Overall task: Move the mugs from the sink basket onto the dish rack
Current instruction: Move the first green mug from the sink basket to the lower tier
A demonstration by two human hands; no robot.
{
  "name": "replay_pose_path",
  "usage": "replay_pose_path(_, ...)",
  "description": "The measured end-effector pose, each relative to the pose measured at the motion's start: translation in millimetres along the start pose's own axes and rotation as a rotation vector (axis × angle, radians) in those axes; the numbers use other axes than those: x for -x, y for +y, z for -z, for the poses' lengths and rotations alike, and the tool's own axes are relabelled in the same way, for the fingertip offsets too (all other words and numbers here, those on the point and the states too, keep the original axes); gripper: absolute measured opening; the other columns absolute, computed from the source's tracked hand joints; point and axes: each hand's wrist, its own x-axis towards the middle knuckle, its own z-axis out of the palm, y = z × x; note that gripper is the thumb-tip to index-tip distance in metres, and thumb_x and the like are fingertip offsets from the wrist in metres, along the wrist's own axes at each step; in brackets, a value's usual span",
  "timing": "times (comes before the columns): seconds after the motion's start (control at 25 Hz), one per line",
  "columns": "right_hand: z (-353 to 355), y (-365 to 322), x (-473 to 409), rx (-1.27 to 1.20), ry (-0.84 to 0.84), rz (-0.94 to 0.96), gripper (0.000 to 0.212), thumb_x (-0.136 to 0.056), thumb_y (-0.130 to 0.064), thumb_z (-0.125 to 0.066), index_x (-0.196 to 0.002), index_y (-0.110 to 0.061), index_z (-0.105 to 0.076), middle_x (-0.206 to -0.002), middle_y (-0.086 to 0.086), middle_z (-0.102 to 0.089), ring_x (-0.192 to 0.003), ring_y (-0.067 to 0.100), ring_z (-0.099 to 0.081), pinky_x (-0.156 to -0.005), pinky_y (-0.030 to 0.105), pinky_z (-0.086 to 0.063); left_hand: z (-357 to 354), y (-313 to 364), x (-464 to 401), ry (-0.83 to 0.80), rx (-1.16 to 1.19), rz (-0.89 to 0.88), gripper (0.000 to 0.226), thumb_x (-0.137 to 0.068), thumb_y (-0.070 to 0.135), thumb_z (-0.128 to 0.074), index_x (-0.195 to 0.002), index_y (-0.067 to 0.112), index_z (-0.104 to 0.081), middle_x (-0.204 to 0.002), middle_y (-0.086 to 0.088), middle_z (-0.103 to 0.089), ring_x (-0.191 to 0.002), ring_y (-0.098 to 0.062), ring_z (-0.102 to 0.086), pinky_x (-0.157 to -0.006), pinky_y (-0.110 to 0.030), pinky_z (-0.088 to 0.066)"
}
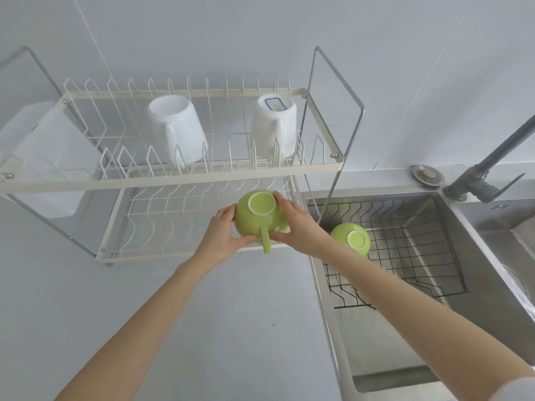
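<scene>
An upside-down green mug (pixel 258 217) is held between both hands over the right end of the dish rack's lower shelf (pixel 162 215); its handle points toward me. My left hand (pixel 221 234) grips its left side and my right hand (pixel 295 224) grips its right side. A second green mug (pixel 351 238) lies base-up in the black wire sink basket (pixel 411 244), partly behind my right forearm. Two white mugs (pixel 176 128) (pixel 273 125) stand upside down on the rack's upper shelf (pixel 173 172).
A steel sink (pixel 477 256) holds the basket at the right, with a grey faucet (pixel 486 172) behind it. A white plastic container (pixel 43 157) sits at the rack's left end. Grey counter (pixel 217 314) lies in front of the rack.
</scene>
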Motion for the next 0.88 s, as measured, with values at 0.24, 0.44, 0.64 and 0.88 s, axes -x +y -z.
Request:
replay_pose_path(0.24,-2.1,6.4,-29.0,0.064,-0.02,-0.018,0.086,-0.085,-0.021,-0.064,-0.148,-0.017,-0.007,-0.14,0.016,-0.035,-0.127,0.034,-0.038,-0.107,0.041,-0.034,-9.7,-8.7,-23.2,0.003,0.037,0.035,0.072,-0.067,0.019,-0.078,-0.128,0.007,-0.042,-0.129,-0.01,-0.051,-0.112,-0.021,-0.047,-0.084,-0.019,-0.032)
replay_pose_path(0.44,-3.9,12.5,-34.0,0.065,-0.049,-0.055,0.085,-0.086,-0.025,-0.061,-0.148,-0.019,-0.004,-0.142,0.015,-0.036,-0.13,0.032,-0.036,-0.108,0.041,-0.033,-13.8,-16.1,-31.4,0.011,-0.003,0.045,0.089,-0.065,0.027,-0.079,-0.137,0.01,-0.03,-0.13,-0.014,-0.051,-0.123,-0.03,-0.042,-0.103,-0.039,-0.037)
replay_pose_path(0.64,-2.7,9.6,-31.8,0.136,-0.047,-0.037,0.084,-0.087,-0.024,-0.06,-0.148,-0.012,-0.004,-0.146,0.015,-0.03,-0.132,0.033,-0.034,-0.109,0.042,-0.034,-14.5,-12.8,-29.6,0.015,-0.054,0.031,0.092,-0.063,0.033,-0.079,-0.138,0.015,-0.03,-0.128,-0.017,-0.052,-0.12,-0.034,-0.045,-0.103,-0.049,-0.039)
replay_pose_path(0.88,-3.4,6.2,-24.3,0.264,-0.024,-0.019,0.081,-0.089,-0.021,-0.059,-0.147,-0.009,-0.005,-0.148,0.013,-0.026,-0.131,0.033,-0.036,-0.102,0.043,-0.04,-14.5,-10.2,-28.7,0.004,-0.088,0.051,0.09,-0.065,0.031,-0.078,-0.139,0.016,-0.028,-0.132,-0.016,-0.051,-0.122,-0.034,-0.044,-0.103,-0.049,-0.039)
